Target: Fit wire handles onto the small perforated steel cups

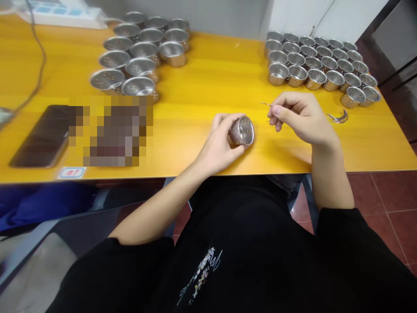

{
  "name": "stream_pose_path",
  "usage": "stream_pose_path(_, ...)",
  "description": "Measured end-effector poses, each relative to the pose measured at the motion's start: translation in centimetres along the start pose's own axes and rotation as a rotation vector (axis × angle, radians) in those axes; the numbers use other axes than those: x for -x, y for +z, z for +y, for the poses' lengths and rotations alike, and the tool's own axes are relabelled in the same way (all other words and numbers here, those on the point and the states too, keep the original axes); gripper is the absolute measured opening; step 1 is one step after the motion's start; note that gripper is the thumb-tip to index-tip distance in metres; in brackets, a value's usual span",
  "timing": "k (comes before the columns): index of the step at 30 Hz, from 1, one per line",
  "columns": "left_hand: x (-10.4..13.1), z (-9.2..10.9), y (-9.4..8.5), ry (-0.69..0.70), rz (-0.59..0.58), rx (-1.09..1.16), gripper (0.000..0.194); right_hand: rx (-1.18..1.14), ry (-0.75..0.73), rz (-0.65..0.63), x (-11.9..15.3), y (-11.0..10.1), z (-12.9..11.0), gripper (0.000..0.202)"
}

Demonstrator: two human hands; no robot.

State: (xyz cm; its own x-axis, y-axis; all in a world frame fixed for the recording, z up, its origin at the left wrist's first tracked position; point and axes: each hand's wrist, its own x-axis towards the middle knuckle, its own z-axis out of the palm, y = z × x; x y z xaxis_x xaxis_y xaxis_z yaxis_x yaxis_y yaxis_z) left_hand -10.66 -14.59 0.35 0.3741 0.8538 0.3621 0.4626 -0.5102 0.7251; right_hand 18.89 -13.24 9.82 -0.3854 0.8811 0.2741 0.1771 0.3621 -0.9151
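Note:
My left hand [220, 145] is wrapped round a small perforated metal cup [246, 129], tilted so that its mouth faces right. To the right of it, my right hand [295, 115] pinches a thin bent metal wire [265, 104] between thumb and fingers; one end sticks out to the left. The wire and the cup are apart. Behind my right wrist lies a small bundle of curved wires [339, 117] on the yellow table [215, 78].
Rows of metal cups stand at the back right [316, 78] and back left [140, 67]. A dark phone [44, 137] lies at the left, beside a blurred-out patch [114, 134]. A power strip [65, 15] and a cable [42, 65] are at the far left.

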Motion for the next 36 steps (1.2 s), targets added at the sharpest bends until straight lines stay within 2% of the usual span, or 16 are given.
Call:
stream_pose_path(6, 0.2, 0.0, 0.7, -0.023, 0.031, 0.125, 0.087, -0.018, -0.025, -0.116, -0.4, 1.7, 1.4, 0.071)
stream_pose_path(10, 0.1, 0.3, 0.8, 0.06, 0.073, 0.079, 0.088, -0.007, -0.04, -0.168, -0.3, 1.8, 1.7, 0.075)
stream_pose_path(19, -0.3, 1.3, 0.7, 0.098, -0.009, 0.216, 0.089, -0.068, -0.075, -0.287, -0.3, 1.3, 1.7, 0.073)
stream_pose_path(36, 0.0, 1.3, 0.7, 0.127, -0.019, 0.191, 0.091, -0.049, -0.035, -0.318, -0.2, 1.2, 2.0, 0.073)
